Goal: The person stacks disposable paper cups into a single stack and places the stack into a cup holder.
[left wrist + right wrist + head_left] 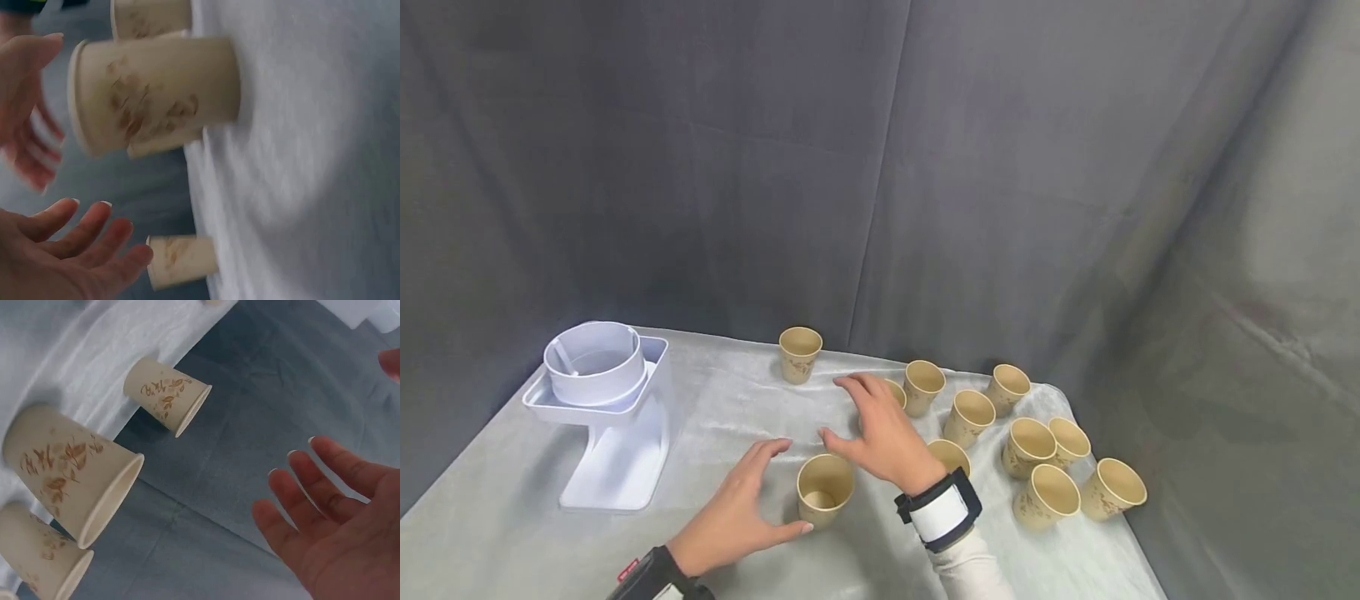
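Note:
A tan paper cup (824,492) with a brown leaf print stands upright on the cloth-covered table, close in front of me. My left hand (741,508) is at its left side, thumb and fingers spread apart around the near and left edges, holding nothing. Just above and right of that cup hovers my right hand (880,429), thumb apart from its fingers and nothing in its grasp. It partly hides another paper cup (895,392) behind it. In the left wrist view the nearest cup (156,94) shows its printed side, with the left hand's fingers (94,240) extended.
A white plastic stand with a round bowl-like top (597,367) is at the left. One paper cup (800,354) stands alone at the back. Several more upright cups (1047,497) are scattered over the right side, up to the table's right edge. Grey curtains (775,167) hang behind.

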Tool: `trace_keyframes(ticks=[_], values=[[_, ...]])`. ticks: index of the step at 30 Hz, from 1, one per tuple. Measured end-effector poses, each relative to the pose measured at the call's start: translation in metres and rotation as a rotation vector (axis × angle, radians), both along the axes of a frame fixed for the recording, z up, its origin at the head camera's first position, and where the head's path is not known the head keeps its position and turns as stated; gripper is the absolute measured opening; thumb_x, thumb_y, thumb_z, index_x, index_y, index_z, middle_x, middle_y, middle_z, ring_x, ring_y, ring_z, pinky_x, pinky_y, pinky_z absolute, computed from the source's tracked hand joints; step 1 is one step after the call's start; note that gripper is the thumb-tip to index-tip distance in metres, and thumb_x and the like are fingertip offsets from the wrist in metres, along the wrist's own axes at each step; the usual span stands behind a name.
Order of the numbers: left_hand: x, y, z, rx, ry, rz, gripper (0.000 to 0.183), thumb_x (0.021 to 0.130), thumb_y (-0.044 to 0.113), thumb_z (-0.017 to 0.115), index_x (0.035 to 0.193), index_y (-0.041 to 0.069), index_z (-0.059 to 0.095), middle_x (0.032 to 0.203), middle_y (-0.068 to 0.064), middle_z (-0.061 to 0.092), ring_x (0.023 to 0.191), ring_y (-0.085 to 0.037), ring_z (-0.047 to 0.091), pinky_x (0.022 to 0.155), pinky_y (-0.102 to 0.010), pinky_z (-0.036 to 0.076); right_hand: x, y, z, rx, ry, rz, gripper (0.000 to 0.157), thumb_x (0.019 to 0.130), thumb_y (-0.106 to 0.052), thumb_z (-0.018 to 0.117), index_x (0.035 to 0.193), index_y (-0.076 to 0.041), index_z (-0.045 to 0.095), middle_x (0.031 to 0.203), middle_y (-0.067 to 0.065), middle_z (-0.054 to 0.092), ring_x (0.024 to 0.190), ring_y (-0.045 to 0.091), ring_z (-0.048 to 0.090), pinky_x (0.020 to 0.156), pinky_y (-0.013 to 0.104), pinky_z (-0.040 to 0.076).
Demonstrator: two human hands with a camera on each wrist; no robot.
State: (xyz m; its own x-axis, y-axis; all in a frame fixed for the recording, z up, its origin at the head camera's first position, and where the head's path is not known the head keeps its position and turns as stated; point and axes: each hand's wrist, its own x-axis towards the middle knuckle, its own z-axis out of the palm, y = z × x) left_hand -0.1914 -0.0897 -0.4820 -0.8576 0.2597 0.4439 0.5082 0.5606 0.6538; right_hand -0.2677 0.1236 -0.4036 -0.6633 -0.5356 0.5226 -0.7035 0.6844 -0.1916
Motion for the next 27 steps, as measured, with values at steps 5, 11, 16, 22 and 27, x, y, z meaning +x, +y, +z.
trace_keyframes(ticks=[5, 11, 16, 22, 27], values=[[-0.011, 0.016, -0.012, 0.044, -0.03, -0.062, 0.097, 0.056, 0.058, 0.078, 0.134, 0.019, 0.035, 0.129, 0.008, 0.041, 0.119, -0.018, 0.043, 0.095, -0.045, 0.041, -0.016, -0.007, 0.006, 0.044, -0.024, 0.044, 0.061, 0.083, -0.049, 0.056, 0.129, -0.01, 0.047, 0.124, 0.004, 0.048, 0.117, 0.016, 0.043, 0.097, 0.031, 0.041], [-0.021, 0.029, -0.018, 0.122, -0.045, -0.139, 0.091, 0.057, 0.048, 0.082, 0.131, 0.023, 0.035, 0.126, 0.005, 0.047, 0.113, -0.015, 0.047, 0.092, -0.043, 0.043, -0.041, -0.016, 0.007, 0.048, -0.055, 0.071, 0.058, 0.084, -0.046, 0.056, 0.129, -0.011, 0.046, 0.12, 0.001, 0.049, 0.111, 0.013, 0.045, 0.093, 0.029, 0.043], [-0.025, 0.035, -0.024, 0.201, -0.023, -0.154, 0.08, 0.059, 0.039, 0.083, 0.126, 0.025, 0.041, 0.117, 0.004, 0.055, 0.105, -0.012, 0.053, 0.089, -0.041, 0.046, -0.067, -0.027, 0.001, 0.087, -0.1, 0.07, 0.06, 0.083, -0.043, 0.06, 0.13, -0.01, 0.045, 0.122, 0.002, 0.047, 0.11, 0.014, 0.044, 0.093, 0.03, 0.043], [-0.026, 0.035, -0.026, 0.229, -0.054, -0.161, 0.073, 0.06, 0.037, 0.083, 0.122, 0.026, 0.045, 0.113, 0.007, 0.057, 0.103, -0.013, 0.054, 0.087, -0.043, 0.047, -0.098, -0.042, -0.009, 0.139, -0.149, 0.035, 0.064, 0.08, -0.037, 0.065, 0.132, -0.007, 0.044, 0.126, 0.007, 0.045, 0.113, 0.021, 0.043, 0.095, 0.036, 0.041], [-0.028, 0.034, -0.025, 0.218, -0.095, -0.172, 0.073, 0.062, 0.034, 0.083, 0.123, 0.024, 0.046, 0.113, 0.007, 0.056, 0.103, -0.012, 0.053, 0.087, -0.042, 0.047, -0.12, -0.054, -0.021, 0.164, -0.184, 0.004, 0.069, 0.076, -0.032, 0.068, 0.135, -0.008, 0.041, 0.132, 0.009, 0.043, 0.119, 0.023, 0.04, 0.099, 0.041, 0.039]])
